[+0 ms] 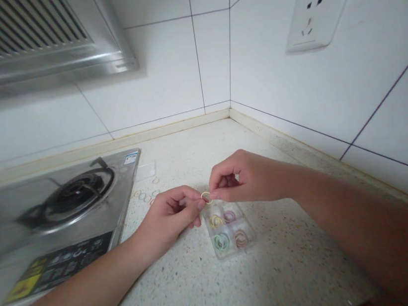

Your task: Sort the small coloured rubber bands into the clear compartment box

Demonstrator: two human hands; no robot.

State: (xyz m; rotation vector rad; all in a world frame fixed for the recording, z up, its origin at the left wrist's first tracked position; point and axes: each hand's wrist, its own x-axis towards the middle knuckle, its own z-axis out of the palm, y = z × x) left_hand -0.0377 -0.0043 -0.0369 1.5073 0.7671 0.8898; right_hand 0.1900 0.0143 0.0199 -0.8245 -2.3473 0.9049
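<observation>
Between my two hands a thin yellow hair tie [205, 193] is held up as a small loop. My left hand [176, 212] pinches its left side between thumb and finger. On its right side, my right hand [233, 179] pinches it the same way, the other fingers curled. Just below lies a clear divided box [236, 253] on the counter. Its visible compartments hold yellow ties [216, 221], purple ties [229, 216], green ties [221, 242] and brownish-pink ties [241, 239]. The far end of the box is hidden behind my hands.
Several loose coloured ties [142, 196] lie on the speckled counter [207, 293] left of my left hand. A clear flat lid-like piece [147, 171] lies behind them. The gas stove [77, 190] is at left under a range hood [108, 50]. Tiled walls meet behind; a socket [310, 18] is at right.
</observation>
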